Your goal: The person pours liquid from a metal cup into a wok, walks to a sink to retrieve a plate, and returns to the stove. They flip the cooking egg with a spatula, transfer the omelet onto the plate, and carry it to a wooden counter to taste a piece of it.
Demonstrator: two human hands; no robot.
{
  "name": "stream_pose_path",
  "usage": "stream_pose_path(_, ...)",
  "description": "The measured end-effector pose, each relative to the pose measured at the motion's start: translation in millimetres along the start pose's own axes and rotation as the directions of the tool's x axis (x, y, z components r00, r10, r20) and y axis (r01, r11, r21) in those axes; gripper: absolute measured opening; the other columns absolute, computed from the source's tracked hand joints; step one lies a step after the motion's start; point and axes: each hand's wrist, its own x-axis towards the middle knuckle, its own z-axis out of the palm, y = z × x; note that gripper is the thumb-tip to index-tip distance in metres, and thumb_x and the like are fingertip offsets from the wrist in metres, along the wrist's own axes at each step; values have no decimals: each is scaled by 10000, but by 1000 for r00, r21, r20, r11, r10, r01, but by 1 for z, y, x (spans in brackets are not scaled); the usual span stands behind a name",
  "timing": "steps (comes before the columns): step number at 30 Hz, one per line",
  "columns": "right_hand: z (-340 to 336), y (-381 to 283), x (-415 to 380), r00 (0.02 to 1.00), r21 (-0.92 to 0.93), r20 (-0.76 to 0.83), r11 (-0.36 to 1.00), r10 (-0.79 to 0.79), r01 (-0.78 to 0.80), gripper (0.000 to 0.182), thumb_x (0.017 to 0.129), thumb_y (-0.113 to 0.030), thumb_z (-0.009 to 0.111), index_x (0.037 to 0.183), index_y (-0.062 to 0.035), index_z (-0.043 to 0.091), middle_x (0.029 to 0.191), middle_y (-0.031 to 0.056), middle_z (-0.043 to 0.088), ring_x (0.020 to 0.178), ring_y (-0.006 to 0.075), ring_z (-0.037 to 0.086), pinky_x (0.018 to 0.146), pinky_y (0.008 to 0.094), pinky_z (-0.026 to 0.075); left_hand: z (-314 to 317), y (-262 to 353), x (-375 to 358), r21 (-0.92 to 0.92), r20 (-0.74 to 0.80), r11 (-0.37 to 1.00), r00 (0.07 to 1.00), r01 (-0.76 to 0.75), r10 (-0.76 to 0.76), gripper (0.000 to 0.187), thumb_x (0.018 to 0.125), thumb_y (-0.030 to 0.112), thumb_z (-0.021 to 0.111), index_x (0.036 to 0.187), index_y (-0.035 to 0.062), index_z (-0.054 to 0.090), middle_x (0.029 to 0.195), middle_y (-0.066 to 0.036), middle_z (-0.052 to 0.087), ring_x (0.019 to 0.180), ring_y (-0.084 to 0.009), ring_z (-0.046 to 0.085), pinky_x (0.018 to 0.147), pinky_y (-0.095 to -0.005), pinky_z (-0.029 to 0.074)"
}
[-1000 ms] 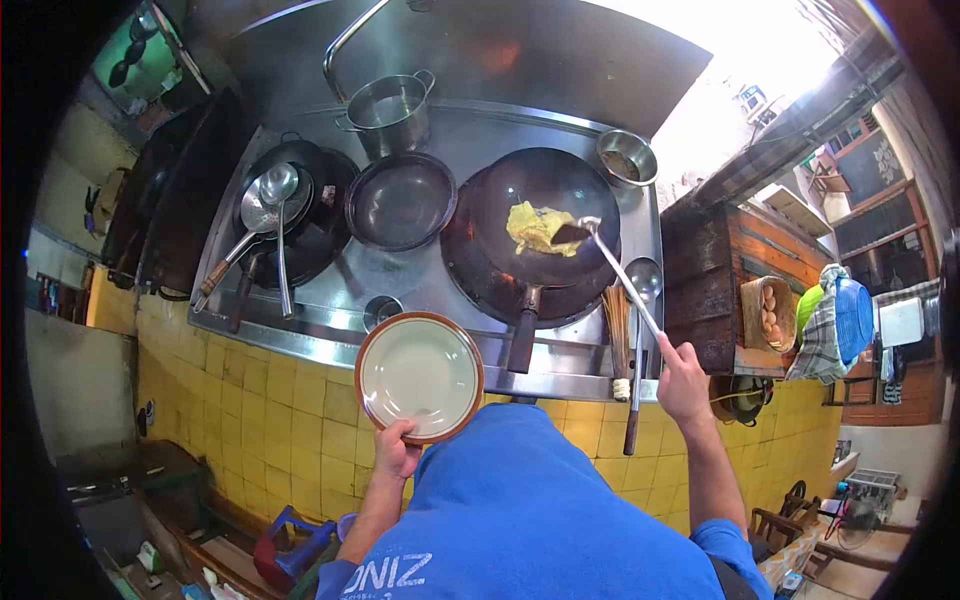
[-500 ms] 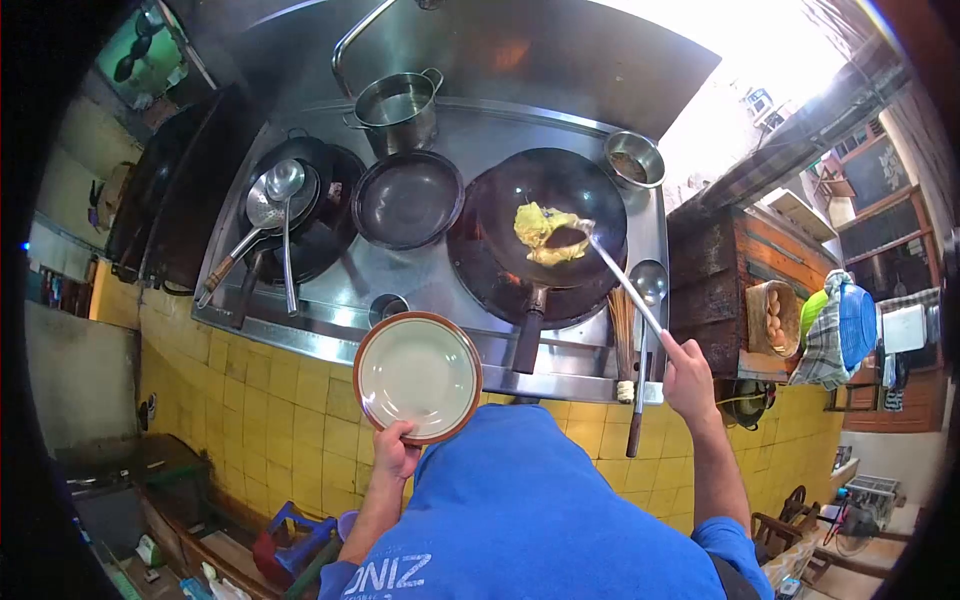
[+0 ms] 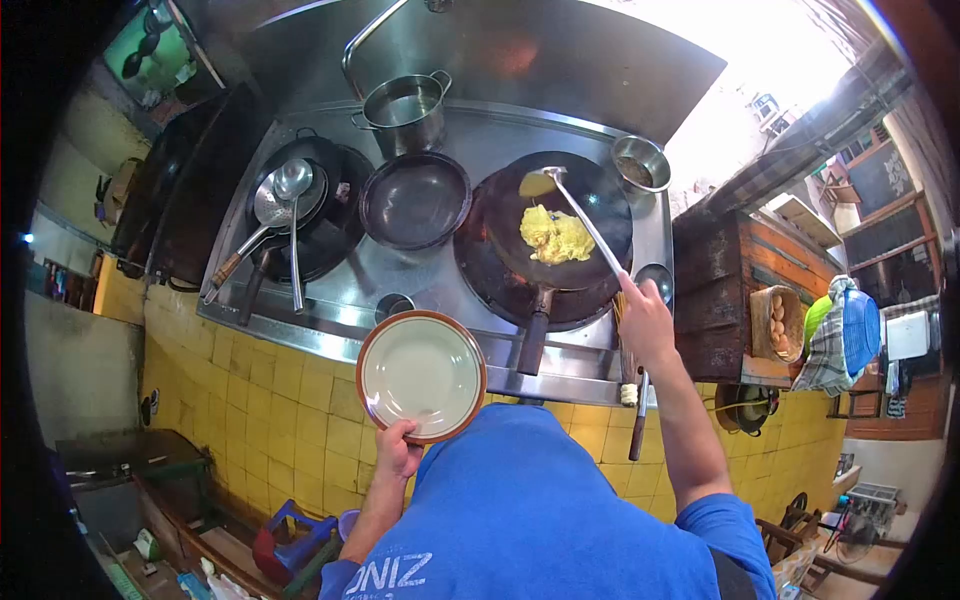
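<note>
My left hand [image 3: 398, 453] grips the near rim of a white plate with a brown edge [image 3: 420, 375]; nothing lies on the plate. My right hand [image 3: 647, 322] is closed around the long handle of a metal wok spatula [image 3: 592, 226]. The spatula's blade is over the far part of the dark wok [image 3: 505, 235], apart from the cooked yellow egg [image 3: 557, 236]. That egg lies in one folded mass near the wok's middle. The wok's wooden handle [image 3: 535, 335] points toward my body.
Left of the wok are a dark pan [image 3: 415, 200], a steel pot [image 3: 403, 115] and a strainer [image 3: 270, 205] with a ladle [image 3: 295, 240]. A steel bowl [image 3: 641, 163], another ladle [image 3: 655, 282] and a bamboo brush [image 3: 628, 360] sit rightward. Eggs fill a basket [image 3: 778, 325].
My right hand has moved forward and left, taking the spatula's blade from the egg to the wok's far side. The egg now looks more gathered. My left hand and the plate stay nearly still.
</note>
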Motion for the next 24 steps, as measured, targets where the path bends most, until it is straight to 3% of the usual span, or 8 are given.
stream_pose_path(7, -2, 32, -17, 989, -111, 125, 989, -83, 97, 435, 788, -15, 526, 1218, -79, 537, 896, 145, 524, 825, 345, 602, 687, 420, 519, 1, 0, -4, -41, 8, 999, 1000, -14, 14, 528, 744, 13, 501, 1262, -56, 424, 1131, -166, 569, 1042, -306, 586, 950, -453, 476)
stream_pose_path(13, -30, 63, -36, 1000, 121, -17, 993, 1, 1, 475, 737, 3, 510, 1210, 4, 554, 926, 235, 608, 890, 380, 600, 761, 426, 496, 10, 8, -10, -101, 3, 995, 1000, -18, 19, 487, 748, -21, 514, 1232, -29, 468, 1110, -145, 582, 986, -282, 604, 867, -421, 517)
stream_pose_path(17, -52, 61, -18, 984, 102, 173, 993, 35, -53, 412, 750, -17, 511, 1151, 26, 595, 993, 271, 630, 945, 392, 622, 831, 430, 488, 14, 10, -6, -55, 13, 998, 999, -34, 35, 487, 749, -12, 523, 1232, -41, 465, 1098, -150, 590, 968, -284, 613, 851, -411, 523)
stream_pose_path(18, -69, 36, -6, 927, 215, 333, 943, 174, -254, 366, 758, -15, 492, 1095, 29, 628, 901, 239, 660, 797, 370, 664, 724, 410, 547, 15, 10, -5, -45, 7, 998, 999, -44, 44, 484, 748, -13, 526, 1228, -47, 468, 1089, -152, 594, 959, -284, 616, 846, -408, 525)
stream_pose_path(19, -76, 24, 3, 928, 214, 330, 944, 173, -252, 366, 758, -15, 492, 1095, 29, 628, 901, 239, 660, 797, 370, 664, 724, 410, 547, 15, 10, -4, -47, 9, 998, 999, -45, 46, 484, 748, -13, 526, 1228, -47, 468, 1089, -152, 594, 959, -284, 616, 846, -408, 525)
stream_pose_path(22, -74, 18, 30, 812, 163, 548, 926, 201, -339, 367, 745, -5, 473, 1064, 10, 654, 792, 179, 673, 572, 260, 669, 444, 309, 559, 13, 9, -1, 3, 11, 999, 999, -41, 41, 493, 743, 8, 506, 1230, -54, 454, 1109, -160, 584, 981, -285, 615, 848, -409, 537)
stream_pose_path(23, -76, 11, 43, 813, 164, 548, 928, 197, -336, 367, 745, -5, 473, 1064, 10, 654, 792, 179, 673, 572, 260, 669, 444, 309, 559, 13, 9, -2, -2, 8, 999, 999, -37, 37, 490, 746, 5, 504, 1230, -57, 452, 1112, -162, 582, 980, -284, 615, 853, -410, 533)
stream_pose_path(24, -81, -1, 57, 755, 8, 615, 956, 226, -292, 352, 740, -21, 487, 1042, -5, 667, 815, 181, 676, 622, 264, 678, 504, 331, 570, 12, 9, -2, -6, 6, 1000, 1000, -31, 31, 487, 749, 1, 502, 1230, -60, 451, 1115, -165, 581, 979, -283, 615, 859, -411, 530)
